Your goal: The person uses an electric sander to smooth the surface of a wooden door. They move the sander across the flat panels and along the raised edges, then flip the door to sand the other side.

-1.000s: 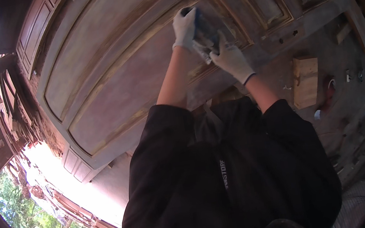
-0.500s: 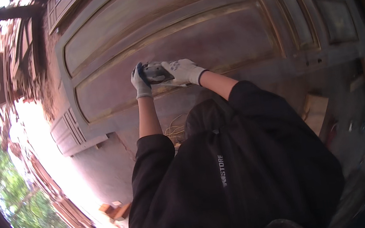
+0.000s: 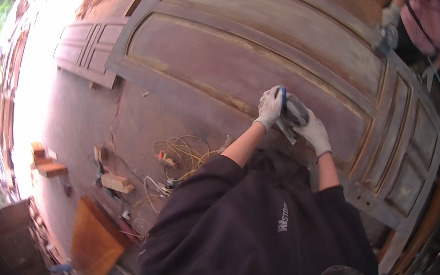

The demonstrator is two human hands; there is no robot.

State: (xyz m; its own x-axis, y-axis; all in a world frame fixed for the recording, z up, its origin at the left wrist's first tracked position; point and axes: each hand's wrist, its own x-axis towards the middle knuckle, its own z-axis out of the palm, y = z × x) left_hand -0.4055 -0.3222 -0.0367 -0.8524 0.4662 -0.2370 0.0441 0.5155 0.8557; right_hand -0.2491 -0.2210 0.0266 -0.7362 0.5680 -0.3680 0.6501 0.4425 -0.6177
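Note:
Both my hands wear white work gloves and are on a grey power sander [image 3: 297,110], which rests on a large wooden door panel [image 3: 203,63]. My left hand [image 3: 270,106] wraps round its left end, where a bit of blue shows at the fingers. My right hand [image 3: 315,133] grips the near right side. The sander's underside is hidden. Around it the recessed brownish panel is framed by raised mouldings with yellowish, dusty edges.
A co-worker in pink [image 3: 430,12] holds a tool [image 3: 386,37] at the door's far right edge. Yellow cords [image 3: 185,149] lie on the floor left of me, near wood blocks [image 3: 117,182] and an orange-brown board [image 3: 96,241]. A smaller panel [image 3: 90,51] lies at the far left.
My view has swung, bringing the co-worker and more floor into sight. My hands and the sander now appear further right, toward the right part of the recessed panel. Both hands still hold it.

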